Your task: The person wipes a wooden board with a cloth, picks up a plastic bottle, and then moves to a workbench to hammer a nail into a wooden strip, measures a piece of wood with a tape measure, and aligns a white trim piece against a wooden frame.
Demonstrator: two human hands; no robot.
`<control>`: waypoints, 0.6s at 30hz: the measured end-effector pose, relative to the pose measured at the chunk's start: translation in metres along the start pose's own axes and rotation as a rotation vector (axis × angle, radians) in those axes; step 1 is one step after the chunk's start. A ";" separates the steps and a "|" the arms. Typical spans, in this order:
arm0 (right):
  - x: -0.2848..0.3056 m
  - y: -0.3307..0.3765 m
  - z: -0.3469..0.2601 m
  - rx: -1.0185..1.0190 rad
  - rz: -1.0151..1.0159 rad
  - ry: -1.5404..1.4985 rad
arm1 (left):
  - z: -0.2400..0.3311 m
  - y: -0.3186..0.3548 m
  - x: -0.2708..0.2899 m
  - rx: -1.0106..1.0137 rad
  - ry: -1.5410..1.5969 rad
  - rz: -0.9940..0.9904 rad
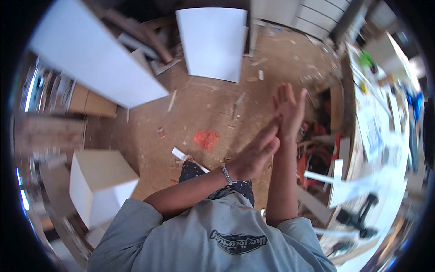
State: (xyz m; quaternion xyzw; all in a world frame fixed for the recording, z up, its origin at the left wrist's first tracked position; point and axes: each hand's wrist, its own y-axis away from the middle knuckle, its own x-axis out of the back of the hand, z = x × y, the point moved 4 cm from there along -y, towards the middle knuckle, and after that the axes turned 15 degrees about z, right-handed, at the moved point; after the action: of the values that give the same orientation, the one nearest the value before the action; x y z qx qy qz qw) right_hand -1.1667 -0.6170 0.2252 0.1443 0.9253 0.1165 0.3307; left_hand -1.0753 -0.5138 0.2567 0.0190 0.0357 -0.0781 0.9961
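Head view: I had the left hand (253, 159) and right hand (289, 115) apparently touching, both outstretched since, it seemed, neither grasped anything. Red scrap (206, 139) lay at nine o'clock from them; a cluttered workbench (360, 102) blocked three o'clock; a white panel (213, 45) stood at eleven, presumably upright to save space.

Brown floor (154, 127) with a red scrap (206, 139), pale workbench (385, 190) with a black object (353, 219)

Left hand (254, 156) by right wrist (287, 140); right hand (290, 111) flat, fingers (285, 93) extended.
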 end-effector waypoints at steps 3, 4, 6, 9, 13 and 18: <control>-0.035 0.035 0.005 -0.047 -0.089 -0.027 | 0.035 0.028 0.022 -0.206 -0.222 0.066; -0.044 0.059 0.005 0.005 -0.131 0.043 | 0.041 0.037 0.022 -0.263 -0.260 0.080; -0.064 0.122 0.005 0.146 -0.177 0.183 | 0.051 0.051 0.030 -0.354 -0.171 0.169; -0.089 0.223 0.005 0.340 -0.390 0.363 | 0.076 0.074 0.068 -0.455 -0.045 0.267; -0.074 0.338 0.039 0.457 -0.630 0.575 | 0.080 0.110 0.124 -0.346 0.457 0.346; -0.046 0.389 0.048 0.393 -0.530 0.633 | 0.040 0.285 0.061 -0.252 0.402 0.467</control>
State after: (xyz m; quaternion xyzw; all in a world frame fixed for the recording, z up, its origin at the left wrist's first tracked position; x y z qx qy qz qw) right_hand -1.0274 -0.2649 0.3367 -0.0802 0.9904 -0.1115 0.0165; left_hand -0.9678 -0.2434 0.3007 -0.0816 0.2354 0.1625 0.9547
